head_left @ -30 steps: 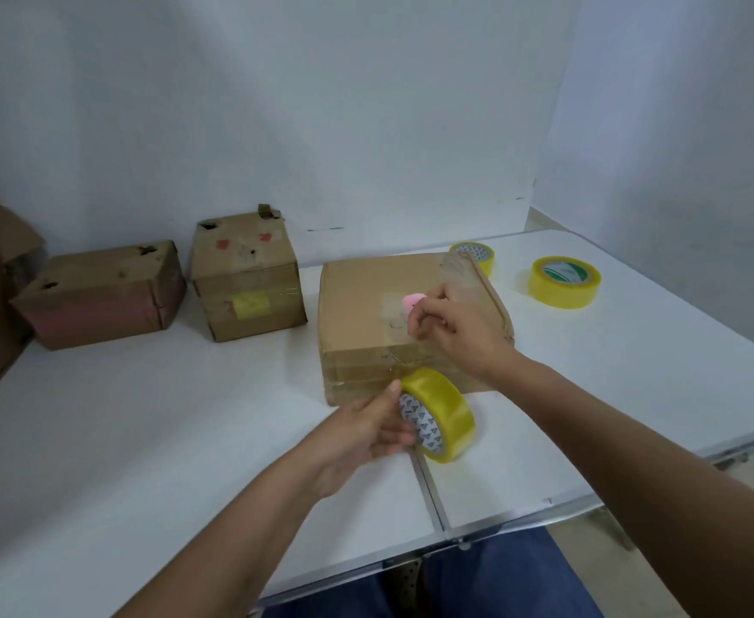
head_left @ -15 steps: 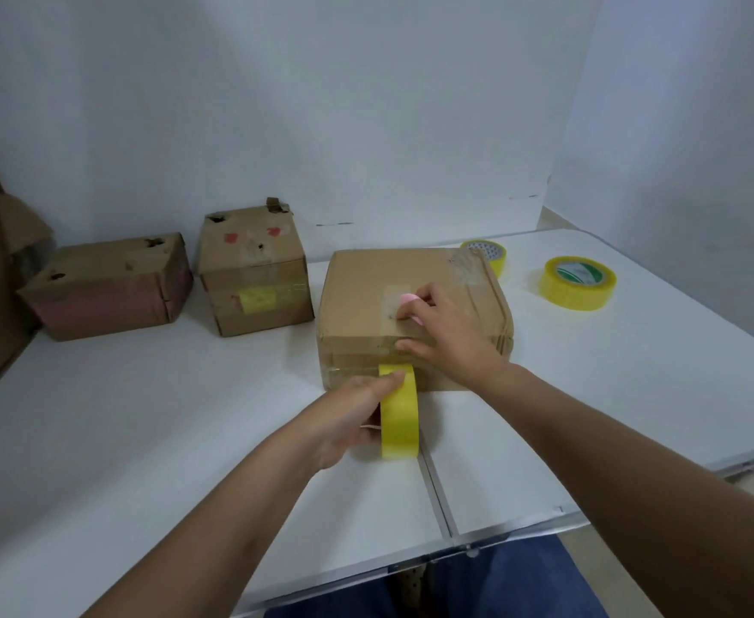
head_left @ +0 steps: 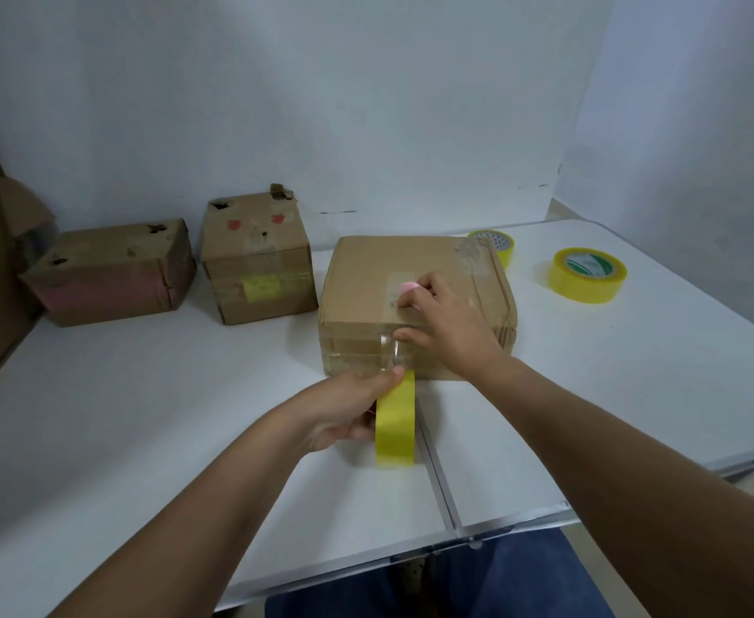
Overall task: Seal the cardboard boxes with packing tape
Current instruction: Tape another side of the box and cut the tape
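Head view, only view supplied.

Item under work: large cardboard box (head_left: 415, 301), flat on white table (head_left: 143, 439), centre of frame, directly ahead of the person.

L hand (head_left: 344, 412): fingers curled round yellow tape roll (head_left: 395, 423), thumb on top of the rim. Roll stands on edge, just off the box's near face, its flat sides facing left and right, so tape pays out away from the person toward the box.

R hand (head_left: 444, 323): rests over the near top edge of the box. Thumb presses a clear tape strip (head_left: 388, 350) against the near face; the other fingers are curled round a small pink object (head_left: 409, 286) on the lid. What the object is cannot be told, poss. a cutter.

Key relation: strip runs from the roll up the near face. Box lies beyond and above the roll, so the line of pull is near-to-far across the lid, approx. along the centre. R hand is nearer the anchor point; L hand is nearer the supply.

Judgement: strip is started, not yet carried over the top. Next move likely calls for L hand to lift the roll up and over while R hand holds the end. Risk: strip skews if the roll tilts.

Other items: two smaller boxes (head_left: 257, 260) at left rear, well apart from the hands; spare roll (head_left: 587, 275) at right; another roll (head_left: 495, 243) just behind the large box.
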`<state>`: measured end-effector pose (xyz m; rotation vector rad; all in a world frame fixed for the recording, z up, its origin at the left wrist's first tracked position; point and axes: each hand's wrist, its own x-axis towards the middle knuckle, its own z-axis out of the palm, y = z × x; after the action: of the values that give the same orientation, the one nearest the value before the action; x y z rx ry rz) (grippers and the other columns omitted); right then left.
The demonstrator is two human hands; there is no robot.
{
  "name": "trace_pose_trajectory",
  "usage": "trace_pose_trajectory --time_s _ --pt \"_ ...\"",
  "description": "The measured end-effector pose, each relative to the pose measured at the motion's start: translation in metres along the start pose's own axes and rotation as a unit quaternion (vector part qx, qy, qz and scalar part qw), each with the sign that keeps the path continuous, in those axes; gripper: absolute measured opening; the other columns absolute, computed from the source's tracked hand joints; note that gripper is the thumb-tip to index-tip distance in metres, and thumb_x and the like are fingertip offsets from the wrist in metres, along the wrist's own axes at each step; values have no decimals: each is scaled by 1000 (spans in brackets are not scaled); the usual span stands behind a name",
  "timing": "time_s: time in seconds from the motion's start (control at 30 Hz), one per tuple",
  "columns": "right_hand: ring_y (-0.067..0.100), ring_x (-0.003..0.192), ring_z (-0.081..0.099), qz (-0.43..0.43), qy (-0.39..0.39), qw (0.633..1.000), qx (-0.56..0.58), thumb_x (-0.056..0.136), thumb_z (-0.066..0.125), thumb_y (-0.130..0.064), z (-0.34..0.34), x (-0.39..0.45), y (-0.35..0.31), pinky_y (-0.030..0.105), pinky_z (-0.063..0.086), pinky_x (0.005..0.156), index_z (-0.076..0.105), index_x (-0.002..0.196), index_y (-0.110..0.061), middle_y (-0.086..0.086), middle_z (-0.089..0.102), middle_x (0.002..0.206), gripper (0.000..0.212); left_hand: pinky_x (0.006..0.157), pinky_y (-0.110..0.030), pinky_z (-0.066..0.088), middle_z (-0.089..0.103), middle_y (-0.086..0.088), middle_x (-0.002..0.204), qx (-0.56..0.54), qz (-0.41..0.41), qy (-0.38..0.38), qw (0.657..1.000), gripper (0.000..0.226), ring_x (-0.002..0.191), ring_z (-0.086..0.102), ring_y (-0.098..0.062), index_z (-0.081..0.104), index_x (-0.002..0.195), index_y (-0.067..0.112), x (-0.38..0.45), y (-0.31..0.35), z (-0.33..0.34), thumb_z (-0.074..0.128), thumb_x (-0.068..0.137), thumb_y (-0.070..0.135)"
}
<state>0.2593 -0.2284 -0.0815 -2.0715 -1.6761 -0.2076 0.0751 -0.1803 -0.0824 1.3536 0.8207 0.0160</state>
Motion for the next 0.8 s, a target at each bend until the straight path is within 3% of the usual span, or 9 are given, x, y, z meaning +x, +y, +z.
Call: trace_pose_trajectory --time_s 0.13,0.27,0.4,0.53,0.6,0.7,0.8 --pt "20 108 52 0 6 1000 10 82 70 -45 1 1 0 35 40 84 57 114 -21 0 46 119 42 81 -36 60 69 -16 119 0 -50 -37 998 41 102 69 -27 62 123 7 -1 6 -10 54 99 39" --pt "19 106 52 4 12 1000 4 82 71 -43 2 3 1 34 39 80 56 113 -22 -1 45 117 41 69 -30 60 72 -7 97 37 -64 -36 997 38 85 70 -20 62 119 12 0 10 -10 53 98 42" --pt "19 103 52 6 12 1000 3 81 71 -44 5 2 3 35 42 81 56 114 -22 0 45 118 42 76 -33 57 68 -10 96 -41 24 27 999 34 85 65 -20 61 124 2 12 2 -2 59 98 24" --pt "16 105 50 23 -8 999 41 91 61 -42 -1 4 4 33 39 86 62 111 -21 0 48 115 29 98 -46 50 70 -14 106 -150 27 59 986 27 94 64 -27 64 121 10 17 -5 9 60 97 20" --pt "19 102 53 53 0 990 129 99 51 -28 -6 5 4 23 38 81 65 109 -18 3 49 109 20 102 -48 49 70 -17 111 -151 21 74 986 27 97 64 -29 65 119 10 20 -7 11 59 98 26" --pt "17 92 52 103 33 971 214 100 45 -13 -16 2 6 9 34 69 62 121 -29 6 49 101 32 100 -51 49 68 -20 103 -135 4 86 987 27 96 64 -32 65 114 7 21 -9 10 61 96 26" --pt "14 98 54 116 10 963 245 99 48 -14 -24 -2 6 23 41 84 53 133 -29 4 58 110 38 98 -53 50 68 -18 97 -133 12 87 987 23 94 65 -33 65 112 5 22 -11 9 61 93 18"
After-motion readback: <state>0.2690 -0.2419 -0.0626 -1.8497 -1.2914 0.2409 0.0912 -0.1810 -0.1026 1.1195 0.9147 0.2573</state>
